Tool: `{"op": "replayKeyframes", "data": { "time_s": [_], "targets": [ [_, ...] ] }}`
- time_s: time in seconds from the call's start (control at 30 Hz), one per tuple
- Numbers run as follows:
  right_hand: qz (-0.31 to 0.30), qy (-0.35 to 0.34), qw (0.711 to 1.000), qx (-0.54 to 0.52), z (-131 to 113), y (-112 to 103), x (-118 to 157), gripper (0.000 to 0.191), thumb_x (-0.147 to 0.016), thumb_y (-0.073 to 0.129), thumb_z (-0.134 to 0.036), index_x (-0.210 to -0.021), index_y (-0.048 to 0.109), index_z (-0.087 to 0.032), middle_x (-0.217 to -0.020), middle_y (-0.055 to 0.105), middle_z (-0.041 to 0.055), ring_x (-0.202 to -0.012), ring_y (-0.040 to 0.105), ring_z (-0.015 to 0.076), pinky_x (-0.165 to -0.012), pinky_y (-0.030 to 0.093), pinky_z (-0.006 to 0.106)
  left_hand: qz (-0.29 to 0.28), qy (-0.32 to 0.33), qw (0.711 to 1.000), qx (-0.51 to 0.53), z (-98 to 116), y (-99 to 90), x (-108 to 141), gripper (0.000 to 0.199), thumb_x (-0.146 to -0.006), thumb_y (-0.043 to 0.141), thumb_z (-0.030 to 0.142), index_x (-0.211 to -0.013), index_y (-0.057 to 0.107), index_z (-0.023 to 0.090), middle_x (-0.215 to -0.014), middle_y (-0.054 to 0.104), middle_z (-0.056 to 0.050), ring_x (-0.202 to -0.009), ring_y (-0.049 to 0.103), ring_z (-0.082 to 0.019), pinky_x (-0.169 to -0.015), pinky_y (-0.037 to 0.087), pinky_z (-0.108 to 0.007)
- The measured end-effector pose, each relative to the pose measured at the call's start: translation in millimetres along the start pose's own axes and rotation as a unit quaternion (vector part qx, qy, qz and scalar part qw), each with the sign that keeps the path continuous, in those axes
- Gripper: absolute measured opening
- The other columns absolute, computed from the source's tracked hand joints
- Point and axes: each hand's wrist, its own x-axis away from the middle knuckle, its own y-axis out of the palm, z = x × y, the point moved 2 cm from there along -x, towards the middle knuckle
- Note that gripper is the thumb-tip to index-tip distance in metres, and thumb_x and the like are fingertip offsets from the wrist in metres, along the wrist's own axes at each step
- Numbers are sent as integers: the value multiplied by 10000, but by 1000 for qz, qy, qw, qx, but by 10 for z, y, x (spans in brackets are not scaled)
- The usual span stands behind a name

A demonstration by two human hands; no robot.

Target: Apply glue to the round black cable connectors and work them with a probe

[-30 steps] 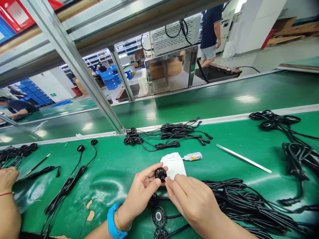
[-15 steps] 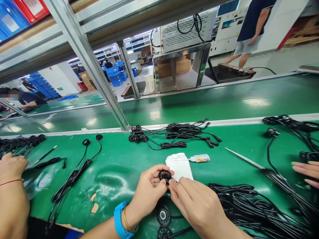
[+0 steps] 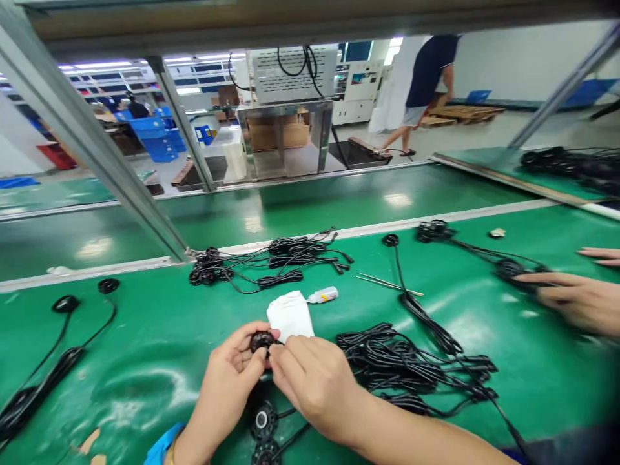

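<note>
Pinching a round black part [image 3: 260, 340] between thumb and fingers, the left hand [image 3: 227, 374] holds it by the near edge of the white cloth [image 3: 289, 312], and we have the right hand [image 3: 317, 381] bunched tight against its rim! Whether those fingertips grip anything, we cannot tell; the part hides it. Here's the danger as we judge it: push too hard from the right, and that small grip could slip, dropping the part toward the black discs [image 3: 262, 420] below. And look at the right forearm, so near the heaped cables [image 3: 382, 352]; a careless swing might snag one. Beyond, we spot the little bottle [image 3: 324, 295] lying on its side, nozzle at the cloth, so a tug there could spin it.
</note>
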Motion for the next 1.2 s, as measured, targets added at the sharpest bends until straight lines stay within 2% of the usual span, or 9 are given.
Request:
{"op": "replayKeyframes", "data": {
  "time_s": [0.13, 0.23, 0.33, 0.5, 0.6, 0.77, 0.87, 1.03, 1.2],
  "targets": [
    [14, 46, 997, -56, 31, -28, 6, 161, -995, 487, -166, -941, 638, -146, -714, 597, 21, -629, 562, 146, -610, 383, 278, 20, 9, 1000, 18, 8, 32, 42, 302, -797, 723, 283, -1071, 664, 170, -1042, 763, -99, -915, 725, -220, -801, 593, -281],
    [22, 39, 997, -59, 45, -26, 3, 157, -990, 502, -154, -895, 627, -156, -689, 580, 14, -594, 535, 137, -606, 366, 273, 21, 28, 999, 12, 32, 52, 77, 298, -847, 663, 258, -1132, 646, 176, -1132, 736, -109, -991, 708, -229, -846, 584, -297],
    [28, 32, 998, -46, 34, -31, -9, 183, -990, 487, -144, -862, 616, -161, -670, 565, 11, -574, 518, 136, -588, 348, 277, -3, 46, 999, -17, 49, 65, 127, 342, -899, 599, 240, -1237, 617, 193, -1209, 703, -105, -1086, 672, -238, -919, 557, -308],
    [25, 38, 998, -46, 19, -23, 1, 234, -982, 470, -130, -793, 600, -171, -648, 542, 1, -542, 501, 129, -562, 336, 282, -19, 79, 993, -85, 15, 49, 180, 404, -950, 556, 299, -1346, 572, 220, -1243, 683, -101, -940, 705, -215, -946, 545, -328],
    [24, 34, 998, -51, 26, 2, 26, 227, -978, 475, -125, -796, 602, -171, -658, 547, 2, -543, 502, 131, -567, 344, 280, -32, 81, 992, -95, -3, 58, 177, 414, -944, 574, 323, -1346, 584, 227, -1307, 659, -113, -1002, 702, -244, -930, 556, -327],
    [19, 32, 997, -75, 54, 31, 36, 183, -972, 500, -113, -837, 613, -162, -689, 567, 8, -584, 525, 136, -596, 361, 279, -29, 41, 999, 4, 23, 74, 154, 404, -896, 656, 329, -1276, 619, 198, -1271, 688, -130, -1132, 668, -270, -994, 531, -350],
    [23, 37, 994, -103, 67, 31, 39, 164, -972, 515, -118, -845, 609, -162, -692, 566, 3, -566, 509, 124, -585, 351, 273, -21, 36, 998, 39, 40, 65, 153, 425, -876, 685, 334, -1270, 616, 190, -1274, 688, -141, -1146, 665, -278, -1005, 529, -371],
    [17, 49, 989, -138, 81, 42, 73, 156, -975, 524, -130, -844, 602, -165, -694, 564, -2, -551, 498, 116, -584, 342, 266, -21, 55, 998, 17, 9, 49, 160, 400, -905, 656, 302, -1292, 610, 211, -1321, 664, -119, -1180, 646, -265, -1045, 505, -373],
    [18, 57, 990, -128, 93, 55, 71, 177, -985, 519, -148, -832, 605, -168, -689, 559, -4, -546, 490, 115, -593, 336, 266, -34, 64, 997, -7, 2, 53, 181, 369, -928, 620, 280, -1292, 607, 224, -1332, 655, -105, -1179, 644, -259, -1030, 511, -362]
  ]
}}
